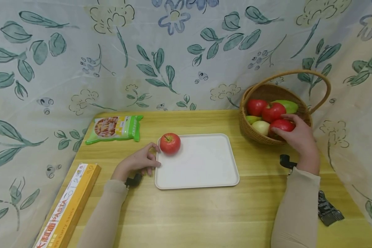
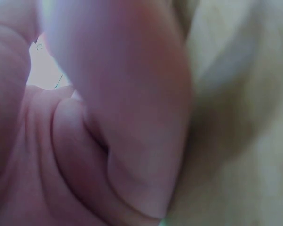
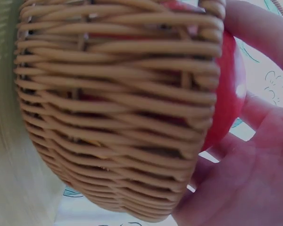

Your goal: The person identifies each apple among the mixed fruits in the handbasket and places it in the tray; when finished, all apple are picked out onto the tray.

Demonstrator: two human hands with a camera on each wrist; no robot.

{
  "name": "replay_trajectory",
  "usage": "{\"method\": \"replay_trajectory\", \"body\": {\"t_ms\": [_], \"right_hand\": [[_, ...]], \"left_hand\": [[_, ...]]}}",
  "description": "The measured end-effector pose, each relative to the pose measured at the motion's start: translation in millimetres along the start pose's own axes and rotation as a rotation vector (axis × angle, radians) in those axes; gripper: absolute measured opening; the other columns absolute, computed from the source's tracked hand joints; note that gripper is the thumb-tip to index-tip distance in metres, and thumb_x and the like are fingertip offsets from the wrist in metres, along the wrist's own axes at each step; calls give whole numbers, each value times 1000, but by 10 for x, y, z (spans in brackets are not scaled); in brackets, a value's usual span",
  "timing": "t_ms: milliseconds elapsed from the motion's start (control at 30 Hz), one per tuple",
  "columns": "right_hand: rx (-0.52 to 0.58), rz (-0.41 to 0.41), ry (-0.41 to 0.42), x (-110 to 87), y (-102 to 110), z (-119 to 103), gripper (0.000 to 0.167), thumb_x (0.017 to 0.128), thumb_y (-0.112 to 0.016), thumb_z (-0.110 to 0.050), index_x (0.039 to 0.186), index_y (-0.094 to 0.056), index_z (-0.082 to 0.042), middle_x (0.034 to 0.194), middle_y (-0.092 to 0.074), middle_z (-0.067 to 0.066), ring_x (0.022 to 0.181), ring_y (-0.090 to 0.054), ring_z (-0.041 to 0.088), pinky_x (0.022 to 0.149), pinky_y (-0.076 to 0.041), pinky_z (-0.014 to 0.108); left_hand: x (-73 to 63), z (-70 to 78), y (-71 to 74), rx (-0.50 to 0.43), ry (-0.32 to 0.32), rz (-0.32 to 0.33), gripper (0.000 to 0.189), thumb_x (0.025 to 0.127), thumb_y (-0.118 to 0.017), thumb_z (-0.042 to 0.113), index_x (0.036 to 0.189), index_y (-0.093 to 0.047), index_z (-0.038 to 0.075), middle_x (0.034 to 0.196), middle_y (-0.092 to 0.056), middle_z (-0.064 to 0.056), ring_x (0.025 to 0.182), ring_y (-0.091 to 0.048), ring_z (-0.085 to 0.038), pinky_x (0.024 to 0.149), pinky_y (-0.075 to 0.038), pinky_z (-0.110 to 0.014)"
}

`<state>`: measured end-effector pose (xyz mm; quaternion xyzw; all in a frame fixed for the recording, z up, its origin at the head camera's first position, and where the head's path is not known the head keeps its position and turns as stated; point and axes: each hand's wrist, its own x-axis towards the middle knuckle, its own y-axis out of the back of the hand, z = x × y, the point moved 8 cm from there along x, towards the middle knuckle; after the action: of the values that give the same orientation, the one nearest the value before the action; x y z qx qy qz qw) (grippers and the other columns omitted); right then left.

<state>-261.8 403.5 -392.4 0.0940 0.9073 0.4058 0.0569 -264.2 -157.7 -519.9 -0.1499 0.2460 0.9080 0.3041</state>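
Observation:
My right hand [image 1: 302,136] grips a red apple [image 1: 282,125] at the front of a wicker basket [image 1: 255,136], thumb on the near side and fingers over the top. In the right wrist view the woven wall [image 3: 118,113] hides much of that apple. At the left edge of a white tray [image 1: 198,165], my left hand [image 1: 139,160] touches the rim with thumb and forefinger, its fingers loosely bent. Another red apple [image 1: 170,143] sits in the tray's upper left corner. The left wrist view is mostly blurred skin, with no held thing visible.
More red apples [image 1: 273,112], a pale round fruit [image 1: 260,127] and a green fruit [image 1: 286,106] fill the basket, under its tall handle [image 1: 328,86]. A green food packet [image 1: 116,128] lies back left, a pasta box [image 1: 71,203] front left. A dark patterned item [image 1: 328,208] lies beside my right sleeve.

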Motion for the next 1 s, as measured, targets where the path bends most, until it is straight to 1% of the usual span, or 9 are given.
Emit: {"method": "replay_trajectory", "body": {"t_ms": [200, 333, 633, 867, 933, 1000], "right_hand": [[-46, 10, 2, -5, -12, -46, 89, 98, -65, -63, 162, -35, -9, 163, -36, 35, 142, -40, 57, 112, -36, 77], [-54, 10, 6, -6, -19, -66, 90, 97, -64, -65, 162, -36, -9, 163, -37, 34, 141, -41, 57, 111, -37, 77], [-49, 34, 46, 13, -19, -92, 81, 100, -62, -61, 159, -42, -10, 162, -42, 31, 139, -44, 55, 109, -39, 75], [-63, 52, 91, 28, -4, -124, 72, 103, -59, -57, 159, -47, -14, 164, -37, 31, 142, -37, 58, 110, -35, 79], [-59, 68, 93, 31, 2, -130, 70, 103, -59, -56, 158, -49, -14, 163, -38, 31, 141, -38, 58, 110, -36, 79], [-31, 97, 93, 33, 14, -136, 68, 103, -61, -54, 156, -51, -13, 159, -40, 31, 139, -40, 56, 108, -39, 75]], "left_hand": [[-3, 2, 2, 8, -5, -3, 64, 95, -82, 28, 140, -39, 15, 80, -70, -8, 54, -65, -16, 48, -49, -27], [2, -3, 2, 9, -5, -2, 64, 95, -82, 28, 140, -39, 15, 81, -70, -8, 54, -65, -16, 48, -49, -27], [11, -12, -4, 10, -6, -2, 62, 95, -82, 28, 139, -39, 15, 81, -71, -8, 54, -65, -16, 48, -49, -26], [5, 6, -4, 9, -18, -4, 62, 95, -81, 29, 140, -39, 15, 82, -71, -8, 54, -65, -16, 47, -49, -27], [5, 0, -3, 11, -16, -3, 62, 95, -81, 29, 139, -39, 15, 82, -71, -8, 54, -65, -16, 47, -49, -26], [4, -5, -1, 11, -13, -2, 62, 95, -81, 28, 139, -40, 15, 82, -71, -8, 54, -65, -16, 47, -49, -26]]}}
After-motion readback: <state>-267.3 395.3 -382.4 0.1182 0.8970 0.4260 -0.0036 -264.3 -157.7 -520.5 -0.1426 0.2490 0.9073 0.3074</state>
